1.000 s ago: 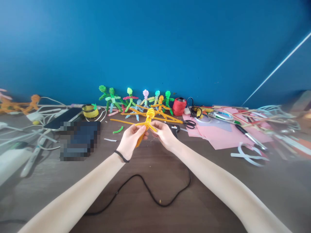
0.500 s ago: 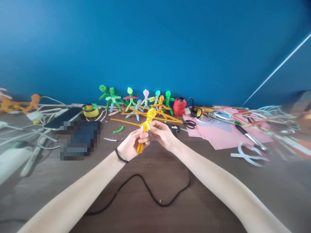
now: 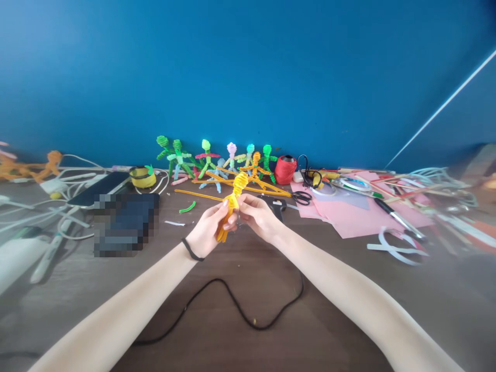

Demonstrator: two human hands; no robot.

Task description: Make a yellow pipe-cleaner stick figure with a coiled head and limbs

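Observation:
Between my hands is a yellow pipe-cleaner figure point(image 3: 239, 182), with a coiled head at the top and straight orange-yellow stems hanging below. My left hand point(image 3: 211, 226) is closed round its body and stems from the left. From the right, my right hand point(image 3: 259, 213) pinches it just below the head; the fingertips partly hide that spot. Behind them lie loose orange pipe cleaners point(image 3: 271, 189). A row of finished-looking pipe-cleaner figures, among them a green one point(image 3: 267, 161) and an orange one point(image 3: 256, 164), stands against the blue wall.
A black glue gun point(image 3: 278, 205) lies behind my right hand, and a black cord point(image 3: 236, 305) curves across the table in front. Scissors point(image 3: 301, 198), pink paper point(image 3: 344, 219) and a marker point(image 3: 397, 217) are to the right. Left are a phone point(image 3: 101, 189) and white cables point(image 3: 77, 235).
The fingers of my left hand have shifted slightly around the stems, showing more of them. Both hands stay on the yellow figure, and the view has moved a little.

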